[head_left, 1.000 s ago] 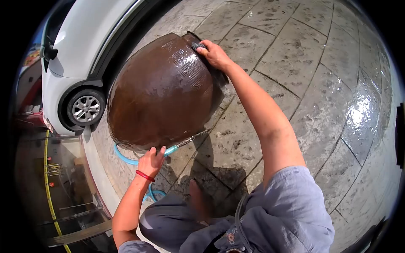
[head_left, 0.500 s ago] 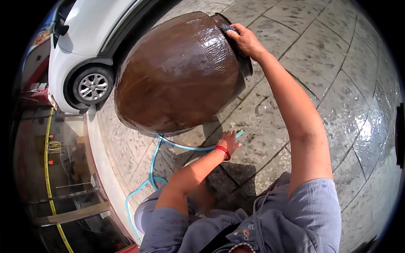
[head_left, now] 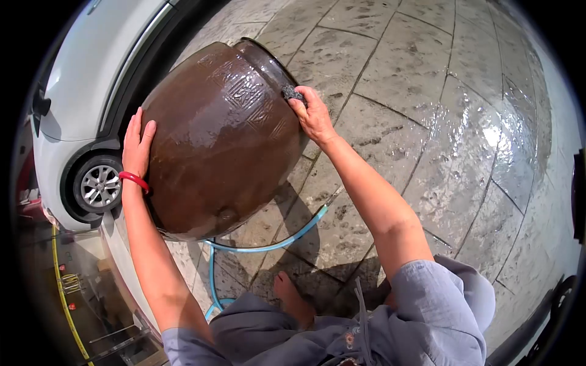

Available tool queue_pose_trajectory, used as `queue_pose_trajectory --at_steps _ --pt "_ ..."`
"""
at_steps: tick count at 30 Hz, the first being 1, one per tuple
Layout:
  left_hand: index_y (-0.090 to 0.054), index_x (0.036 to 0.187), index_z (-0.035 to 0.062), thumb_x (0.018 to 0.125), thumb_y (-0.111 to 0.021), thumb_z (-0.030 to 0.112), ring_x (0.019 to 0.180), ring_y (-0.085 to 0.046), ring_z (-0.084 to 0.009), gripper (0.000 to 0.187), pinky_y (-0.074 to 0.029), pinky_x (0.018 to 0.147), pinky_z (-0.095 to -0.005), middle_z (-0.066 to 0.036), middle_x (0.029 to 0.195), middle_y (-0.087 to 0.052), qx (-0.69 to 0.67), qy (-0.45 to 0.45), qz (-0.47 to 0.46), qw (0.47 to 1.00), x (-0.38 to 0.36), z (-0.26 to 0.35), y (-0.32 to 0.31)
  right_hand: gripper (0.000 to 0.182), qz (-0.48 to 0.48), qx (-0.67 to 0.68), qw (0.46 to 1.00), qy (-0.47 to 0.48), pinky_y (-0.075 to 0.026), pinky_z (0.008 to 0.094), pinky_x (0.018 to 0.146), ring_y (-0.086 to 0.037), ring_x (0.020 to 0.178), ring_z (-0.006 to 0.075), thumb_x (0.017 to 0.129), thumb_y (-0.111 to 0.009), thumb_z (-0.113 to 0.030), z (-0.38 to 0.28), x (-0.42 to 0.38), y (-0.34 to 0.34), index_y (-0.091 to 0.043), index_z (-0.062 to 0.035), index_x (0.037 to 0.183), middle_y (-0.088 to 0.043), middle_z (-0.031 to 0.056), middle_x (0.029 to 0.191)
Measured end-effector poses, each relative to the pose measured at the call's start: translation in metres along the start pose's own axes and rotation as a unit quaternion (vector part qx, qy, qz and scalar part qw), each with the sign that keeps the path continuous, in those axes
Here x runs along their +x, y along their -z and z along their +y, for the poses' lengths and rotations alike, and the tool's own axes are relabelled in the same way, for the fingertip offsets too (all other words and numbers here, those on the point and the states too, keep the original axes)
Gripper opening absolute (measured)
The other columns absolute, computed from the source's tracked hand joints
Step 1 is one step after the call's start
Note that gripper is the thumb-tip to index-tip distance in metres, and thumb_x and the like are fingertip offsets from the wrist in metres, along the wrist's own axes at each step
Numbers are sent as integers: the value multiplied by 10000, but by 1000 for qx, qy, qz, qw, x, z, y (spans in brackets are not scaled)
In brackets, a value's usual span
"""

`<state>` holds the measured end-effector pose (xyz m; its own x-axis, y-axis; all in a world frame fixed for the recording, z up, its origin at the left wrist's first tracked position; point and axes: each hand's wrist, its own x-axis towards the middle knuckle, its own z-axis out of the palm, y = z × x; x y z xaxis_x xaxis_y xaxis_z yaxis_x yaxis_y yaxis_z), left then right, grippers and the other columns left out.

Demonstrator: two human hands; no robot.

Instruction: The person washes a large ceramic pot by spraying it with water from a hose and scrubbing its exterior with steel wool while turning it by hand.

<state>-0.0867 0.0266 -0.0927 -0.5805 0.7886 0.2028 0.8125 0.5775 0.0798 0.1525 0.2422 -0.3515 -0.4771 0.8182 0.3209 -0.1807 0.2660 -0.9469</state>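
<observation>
A large brown glazed jar [head_left: 213,152] lies tipped on its side, its surface wet, with a stamped square pattern near the neck. My left hand [head_left: 137,145] rests flat against the base end, fingers stretched out, a red bangle on the wrist. At the jar's rim, my right hand [head_left: 314,114] pinches a dark scouring pad [head_left: 293,93] against the neck. Below the jar, a light blue hose [head_left: 274,246] curves over the ground, with water coming from its end. The jar's opening faces away from view.
Wet patterned paving [head_left: 415,122] stretches to the right. A white car [head_left: 104,67] stands close behind the jar's base, its front wheel [head_left: 100,185] near my left forearm. My bare foot [head_left: 293,296] is below the hose.
My left hand has let go of the hose, now lying on the ground, and moved up to the jar's base. My right hand stays at the rim with the pad. The view has shifted.
</observation>
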Motion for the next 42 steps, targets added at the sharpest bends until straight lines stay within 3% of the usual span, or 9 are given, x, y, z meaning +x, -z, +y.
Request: queue_pose_trajectory --at_steps 2,6,9,12,18,24,30,38,42 --pt "-344 1424 87 938 -450 456 1384 -251 -255 619 -188 1116 -341 -140 1468 -327 -23 -6 -10 1000 4 -3 0 245 81 34 996 28 -408 374 960 -512 1102 325 840 -622 -157 61 -44 -11 -544 -65 1053 -532 165 1167" --pt "-344 1418 58 943 -458 419 1377 -272 -250 607 -194 1114 -329 -124 1466 -337 -60 3 -27 998 14 -15 4 243 139 -6 990 14 -421 389 916 -529 1061 322 838 -633 -170 58 -28 -29 -551 -61 1040 -567 145 1111" --pt "-360 1409 49 947 -461 388 1370 -289 -242 582 -204 1111 -327 -130 1459 -348 -68 6 -28 997 21 -26 3 269 35 -18 994 98 -440 399 862 -557 1002 312 844 -636 -244 11 32 -24 -578 -82 1051 -588 113 1063" --pt "-381 1394 34 945 -478 354 1355 -315 -241 559 -221 1103 -320 -138 1446 -368 -91 24 -29 995 21 -26 3 343 -107 -71 992 19 -449 386 867 -542 1048 321 900 -549 -368 -40 98 -25 -591 -109 1121 -583 135 1094" --pt "-394 1382 28 928 -499 356 1339 -340 -268 570 -242 1091 -329 -164 1424 -389 -62 1 -24 998 26 -15 5 336 -10 60 997 54 -383 389 969 -492 1130 322 893 -573 -339 45 32 -27 -616 -129 1152 -538 131 1196" --pt "-381 1392 23 926 -486 278 1353 -314 -255 541 -213 1107 -335 -148 1446 -362 -133 -17 -45 990 21 -13 7 388 -134 -20 987 82 -294 419 1041 -387 1241 326 922 -459 -442 -46 114 -28 -662 -168 1107 -461 157 1318" --pt "-376 1393 19 903 -509 288 1361 -304 -261 575 -210 1109 -336 -148 1452 -357 -98 -29 -37 994 27 -24 7 296 28 104 990 91 -196 492 1097 -262 1364 337 896 -566 -370 28 -15 -23 -675 -171 1087 -410 92 1411" --pt "-378 1394 24 920 -494 242 1359 -307 -250 535 -213 1109 -329 -140 1449 -363 -114 -45 -54 991 25 -24 8 307 -107 -76 988 86 -141 577 1091 -223 1382 306 918 -513 -392 -58 112 -36 -680 -175 1056 -360 56 1450" --pt "-381 1396 34 920 -505 274 1364 -302 -239 547 -209 1111 -327 -136 1456 -355 -92 -18 -43 995 26 -24 6 257 4 73 996 57 -119 571 1096 -218 1397 303 902 -563 -351 7 8 -22 -677 -194 1070 -373 32 1454"
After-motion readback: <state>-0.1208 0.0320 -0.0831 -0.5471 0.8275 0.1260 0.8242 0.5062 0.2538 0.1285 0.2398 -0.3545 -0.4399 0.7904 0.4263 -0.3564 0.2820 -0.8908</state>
